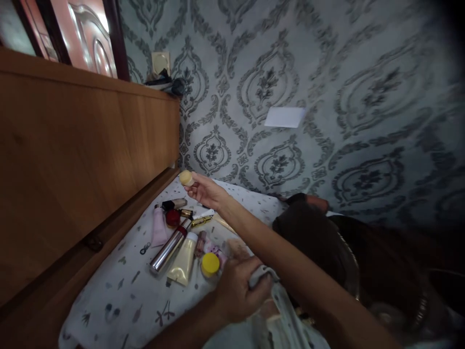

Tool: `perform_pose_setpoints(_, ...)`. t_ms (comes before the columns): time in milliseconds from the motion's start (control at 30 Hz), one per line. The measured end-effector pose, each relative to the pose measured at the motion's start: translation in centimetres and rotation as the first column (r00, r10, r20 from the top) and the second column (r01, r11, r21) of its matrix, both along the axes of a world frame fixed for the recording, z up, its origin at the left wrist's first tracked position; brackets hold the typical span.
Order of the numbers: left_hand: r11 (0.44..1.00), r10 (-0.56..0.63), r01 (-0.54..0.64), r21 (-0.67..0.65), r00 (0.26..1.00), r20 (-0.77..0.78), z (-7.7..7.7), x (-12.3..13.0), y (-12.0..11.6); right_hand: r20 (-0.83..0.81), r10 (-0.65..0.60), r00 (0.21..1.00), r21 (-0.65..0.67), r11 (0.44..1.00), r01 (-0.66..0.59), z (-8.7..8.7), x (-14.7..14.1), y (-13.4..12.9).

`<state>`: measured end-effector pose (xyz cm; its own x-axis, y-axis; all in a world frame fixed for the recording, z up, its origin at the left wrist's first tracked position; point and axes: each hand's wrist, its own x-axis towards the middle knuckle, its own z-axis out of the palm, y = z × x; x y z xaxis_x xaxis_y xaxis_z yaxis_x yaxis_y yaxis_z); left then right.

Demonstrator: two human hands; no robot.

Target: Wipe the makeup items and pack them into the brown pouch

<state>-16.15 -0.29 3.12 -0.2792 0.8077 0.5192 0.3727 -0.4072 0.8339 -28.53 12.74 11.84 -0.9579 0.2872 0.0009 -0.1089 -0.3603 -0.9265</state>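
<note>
My right hand [205, 191] reaches out over the far end of the patterned sheet, its fingers closed on a small jar with a pale yellow lid [186, 178]. Nearer to me, my left hand [240, 288] is wrapped round the gathered edge of a pale grey-green bag [281, 300], whose contents are mostly hidden. Between the hands lie a silver tube with a dark red band [169, 249], a cream squeeze tube [184, 261], a pink tube [159, 227], a dark red round container [173, 218], a yellow-lidded jar [210, 264] and several other small cosmetics.
A wooden panel [87, 160] rises along the left side of the white sheet [105, 310]. Patterned wallpaper [269, 82] covers the wall behind. A dark bag [312, 237] sits to the right, and dark items [165, 85] rest on the panel's top.
</note>
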Motion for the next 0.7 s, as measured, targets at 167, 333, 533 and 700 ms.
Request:
perform_pose_setpoints(167, 0.986, 0.127, -0.125, 0.109, 0.992, -0.011, 2.0, -0.2, -1.8, -0.086, -0.048, 0.995, 0.004, 0.999, 0.048, 1.3, 8.0, -0.4)
perform_pose_setpoints(333, 0.901, 0.396, -0.421, 0.11, 0.898, 0.193, 2.9, -1.6, -2.2, -0.147, -0.343, 0.928, -0.043, 0.939, 0.34, -2.6, 17.1, -1.6)
perform_pose_setpoints(533, 0.888, 0.44, -0.45, 0.093, 0.891, 0.113, 2.2, -1.5, -0.9, -0.154, -0.544, 0.825, 0.027, 0.832, 0.554, -7.2, 23.1, -4.9)
perform_pose_setpoints(700, 0.943, 0.333, -0.32, 0.093, 0.902, -0.276, 0.7, -0.1, -0.6, -0.198, -0.536, 0.82, 0.007, 0.836, 0.548, -8.5, 24.4, -5.7)
